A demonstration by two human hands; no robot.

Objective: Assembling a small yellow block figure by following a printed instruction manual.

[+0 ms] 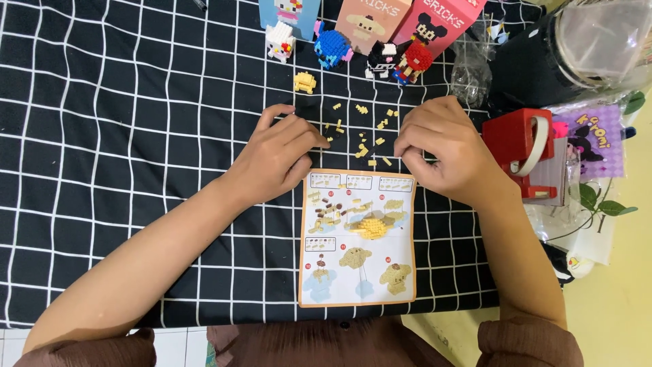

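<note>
My left hand [280, 155] rests on the black checked cloth [122, 136], its fingertips pinched at the left side of a scatter of small yellow bricks [367, 129]. My right hand [441, 149] is curled just right of the same bricks, fingertips pinched together; whether either hand holds a brick is hidden. An orange-bordered instruction sheet [358, 238] lies flat between my wrists. A small yellow brick assembly [305, 82] sits beyond my left hand.
Finished brick figures stand at the back: white [280, 41], blue [332, 47], black-and-white [382, 60], red [414, 61]. Three boxes [372, 17] stand behind them. A red box [519, 146], a purple plate [598, 139] and clear bags [472, 68] crowd the right.
</note>
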